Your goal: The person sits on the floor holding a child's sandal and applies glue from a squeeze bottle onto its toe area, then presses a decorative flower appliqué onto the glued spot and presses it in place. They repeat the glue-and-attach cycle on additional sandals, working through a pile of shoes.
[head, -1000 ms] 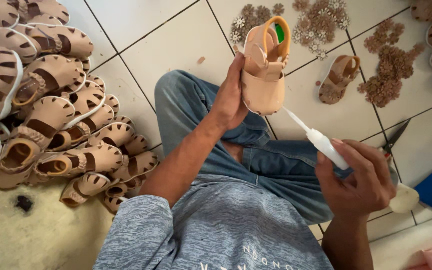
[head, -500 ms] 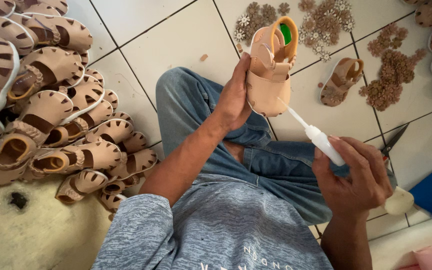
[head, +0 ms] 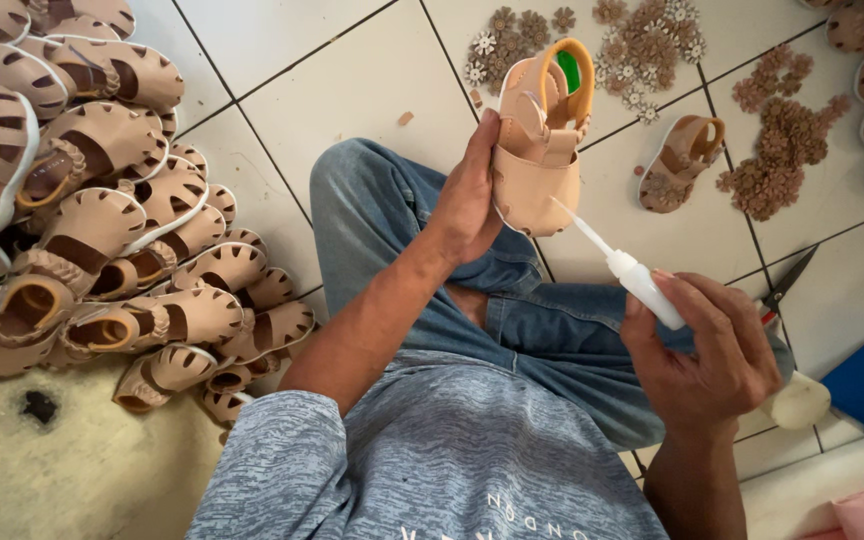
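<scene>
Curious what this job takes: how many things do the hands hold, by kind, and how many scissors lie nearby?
sandal, in left hand: 1
bottle, in right hand: 1
scissors, on floor: 1
Total: 3

Left hand raised, fingers curled (gripping); right hand lower, clenched

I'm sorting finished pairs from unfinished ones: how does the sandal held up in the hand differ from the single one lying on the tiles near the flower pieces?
The held sandal is lifted upright in the left hand, with a white glue bottle tip at its toe; the floor sandal lies flat and untouched. The held one looks pale peach with green inside; the floor one looks darker tan. Both are small, strapped, closed-toe sandals.
</scene>
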